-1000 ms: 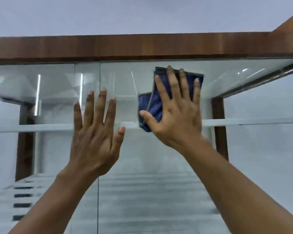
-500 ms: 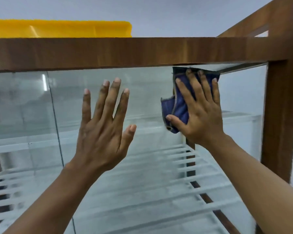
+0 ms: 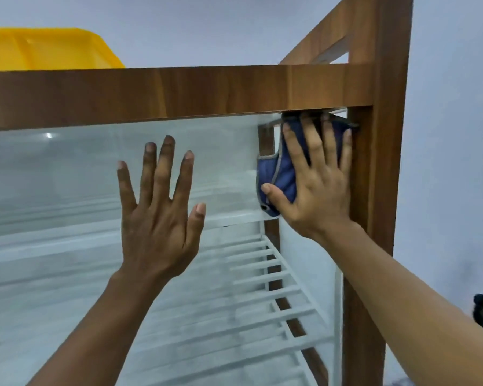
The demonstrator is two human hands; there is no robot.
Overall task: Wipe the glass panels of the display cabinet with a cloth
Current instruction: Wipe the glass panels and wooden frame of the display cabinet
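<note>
Right hand (image 3: pixel 318 196) flat, fingers straight, on one blue cloth (image 3: pixel 279 174) against one glass panel (image 3: pixel 67 176); left hand (image 3: pixel 156 227) outspread.

The cloth (image 3: pixel 279 174) sits in the glass panel's (image 3: pixel 67 176) upper right corner, under the top rail (image 3: pixel 179 93), beside the right post (image 3: pixel 385 162), beneath the right hand (image 3: pixel 318 196). The left hand (image 3: pixel 156 229) lies further left. A tub (image 3: pixel 39 51) rests on top of the rail; shelves (image 3: pixel 262 263) lie behind the glass.

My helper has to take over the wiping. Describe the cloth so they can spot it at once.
Look at the wooden cabinet with the glass front. In the glass's top right corner, under the top rail, the right hand presses the cloth flat. It is the only dark blue thing on the glass, folded, with a grey edge.
</note>
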